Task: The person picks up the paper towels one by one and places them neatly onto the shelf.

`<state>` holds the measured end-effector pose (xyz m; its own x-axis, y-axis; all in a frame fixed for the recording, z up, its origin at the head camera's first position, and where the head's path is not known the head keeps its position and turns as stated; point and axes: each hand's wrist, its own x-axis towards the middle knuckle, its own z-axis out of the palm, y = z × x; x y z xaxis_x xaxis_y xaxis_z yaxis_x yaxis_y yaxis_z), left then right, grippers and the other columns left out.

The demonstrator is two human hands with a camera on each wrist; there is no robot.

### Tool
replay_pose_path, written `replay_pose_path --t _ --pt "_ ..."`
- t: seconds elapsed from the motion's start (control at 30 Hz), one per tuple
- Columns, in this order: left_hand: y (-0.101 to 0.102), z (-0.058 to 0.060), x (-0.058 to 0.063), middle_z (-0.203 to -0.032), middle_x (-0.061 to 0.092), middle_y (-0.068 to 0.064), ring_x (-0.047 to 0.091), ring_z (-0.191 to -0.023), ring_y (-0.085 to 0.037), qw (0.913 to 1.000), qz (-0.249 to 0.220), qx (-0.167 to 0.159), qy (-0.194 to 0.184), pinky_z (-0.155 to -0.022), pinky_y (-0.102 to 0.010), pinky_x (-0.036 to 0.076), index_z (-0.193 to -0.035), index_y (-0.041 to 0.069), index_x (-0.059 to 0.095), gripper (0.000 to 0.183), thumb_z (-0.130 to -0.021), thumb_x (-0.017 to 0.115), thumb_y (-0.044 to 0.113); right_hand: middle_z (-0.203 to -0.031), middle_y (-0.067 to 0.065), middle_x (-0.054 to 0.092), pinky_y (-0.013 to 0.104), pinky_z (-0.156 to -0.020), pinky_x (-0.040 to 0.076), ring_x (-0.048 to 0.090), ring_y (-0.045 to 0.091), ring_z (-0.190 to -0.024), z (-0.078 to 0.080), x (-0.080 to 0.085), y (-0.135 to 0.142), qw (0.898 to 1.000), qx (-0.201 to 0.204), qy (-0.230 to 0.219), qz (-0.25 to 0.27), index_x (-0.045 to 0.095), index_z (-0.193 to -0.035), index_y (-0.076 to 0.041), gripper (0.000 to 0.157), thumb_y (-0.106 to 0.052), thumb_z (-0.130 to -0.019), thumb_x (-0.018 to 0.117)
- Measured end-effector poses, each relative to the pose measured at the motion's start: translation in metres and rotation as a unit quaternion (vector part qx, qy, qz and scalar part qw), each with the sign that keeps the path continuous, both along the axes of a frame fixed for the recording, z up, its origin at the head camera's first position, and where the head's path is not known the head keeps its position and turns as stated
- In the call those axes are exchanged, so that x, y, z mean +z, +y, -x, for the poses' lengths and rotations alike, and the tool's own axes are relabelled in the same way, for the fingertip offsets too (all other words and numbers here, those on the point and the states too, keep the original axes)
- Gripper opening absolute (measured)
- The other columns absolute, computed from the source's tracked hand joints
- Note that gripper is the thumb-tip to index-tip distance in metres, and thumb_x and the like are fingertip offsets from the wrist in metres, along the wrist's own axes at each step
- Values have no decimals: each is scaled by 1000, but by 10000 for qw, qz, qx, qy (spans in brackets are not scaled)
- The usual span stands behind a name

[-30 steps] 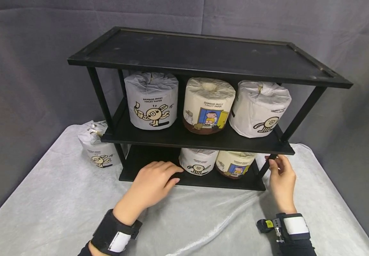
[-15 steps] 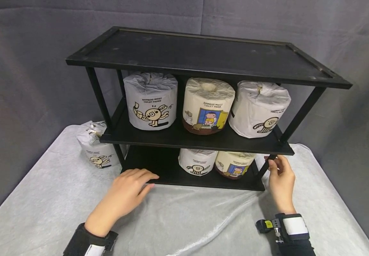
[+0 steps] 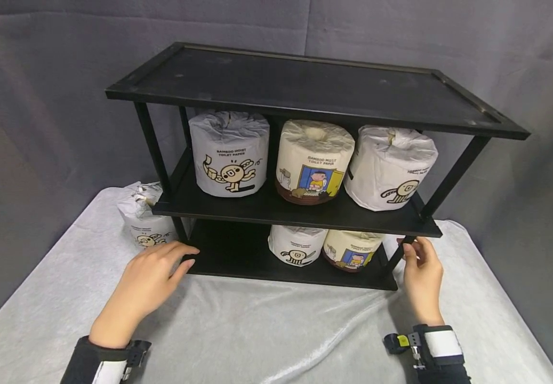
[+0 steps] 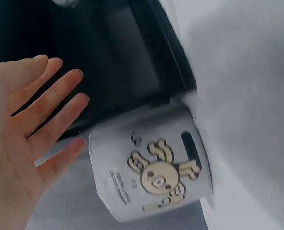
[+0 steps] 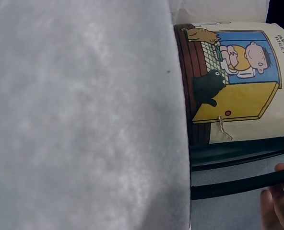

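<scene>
A black three-tier shelf (image 3: 276,214) stands on the table. My left hand (image 3: 149,277) is at the lower tier's front left corner, fingers extended and spread in the left wrist view. Just beyond it, outside the shelf, sits a white wrapped toilet paper roll (image 3: 147,226), partly hidden by the hand. My right hand (image 3: 422,277) holds the lower right front post (image 3: 398,255), thumb and fingers on either side of it. Inside the lower tier, near that post, are a cream toilet paper roll (image 3: 353,250) and a white toilet paper roll (image 3: 297,245).
On the middle tier stand a white roll (image 3: 230,154), a cream roll (image 3: 314,162) and another white roll (image 3: 390,168). The shelf's top board (image 3: 314,88) overhangs them. A pale cloth (image 3: 257,330) covers the table, and grey curtain (image 3: 65,80) hangs behind.
My left hand has moved left along the lower tier's front edge, from beside the white roll to the left corner. The right hand stays at the post. The rolls have not moved.
</scene>
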<state>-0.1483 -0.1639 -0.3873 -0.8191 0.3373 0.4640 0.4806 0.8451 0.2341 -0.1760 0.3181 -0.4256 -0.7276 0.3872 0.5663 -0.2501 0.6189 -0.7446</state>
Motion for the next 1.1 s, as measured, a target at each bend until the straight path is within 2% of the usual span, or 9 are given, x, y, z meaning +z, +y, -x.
replay_pose_path --t 0.13,0.23,0.4,0.47,0.6,0.7,0.87,1.1 --pt "-10 0 2 -109 70 -3 62 -109 -30 9998 -79 173 57 -96 -49 46 -110 14 72 19 -90 72 14 -98 23 69 5 -74 42 56 -8 -79 -1 0 0 10000 3 -11 17 58 -118 11 21 3 -98 56" --pt "-15 1 2 -109 70 -5 62 -109 -31 9992 -120 325 178 -96 -50 45 -109 14 73 19 -90 72 13 -99 23 68 5 -74 43 57 -9 -78 -1 -1 2 10000 32 16 59 59 -119 10 22 4 -98 56" --pt "-23 5 3 -104 70 -7 64 -104 -34 9966 -218 567 563 -86 -52 48 -106 11 73 18 -88 72 9 -93 -5 66 5 -73 43 57 -7 -76 -1 0 3 10000 -3 37 74 60 -118 10 21 4 -98 57" --pt "-28 6 3 -103 69 -7 63 -103 -34 9950 -278 667 684 -83 -53 48 -105 11 72 18 -87 72 8 -92 -10 62 5 -72 43 57 -7 -75 -1 0 3 10000 -42 11 47 59 -117 10 20 4 -98 57" --pt "-35 8 3 -109 65 -10 58 -108 -35 9915 -436 886 843 -83 -54 46 -110 8 70 24 -87 71 6 -94 10 69 5 -72 42 56 -7 -75 0 -1 2 10000 -38 15 -16 58 -117 11 20 5 -97 56" --pt "-39 9 3 -121 60 -15 53 -117 -38 9910 -571 1036 626 -89 -57 44 -119 5 65 33 -88 71 9 -96 22 69 5 -71 42 55 -8 -74 -1 -2 2 10000 -32 21 -59 58 -116 12 20 5 -98 56" --pt "-45 13 2 -135 50 -20 45 -126 -43 9906 -675 1178 164 -97 -61 37 -132 -1 54 49 -88 72 11 -97 23 68 5 -70 40 53 -10 -74 -1 -3 0 9999 -97 32 -122 58 -116 12 20 5 -98 56" --pt "-55 26 -2 -144 43 -22 41 -128 -46 9910 -578 1179 241 -105 -57 30 -136 -5 48 59 -85 73 9 -97 24 69 5 -71 41 55 -9 -75 -1 1 -1 9999 -7 130 -93 57 -115 13 19 5 -98 56"
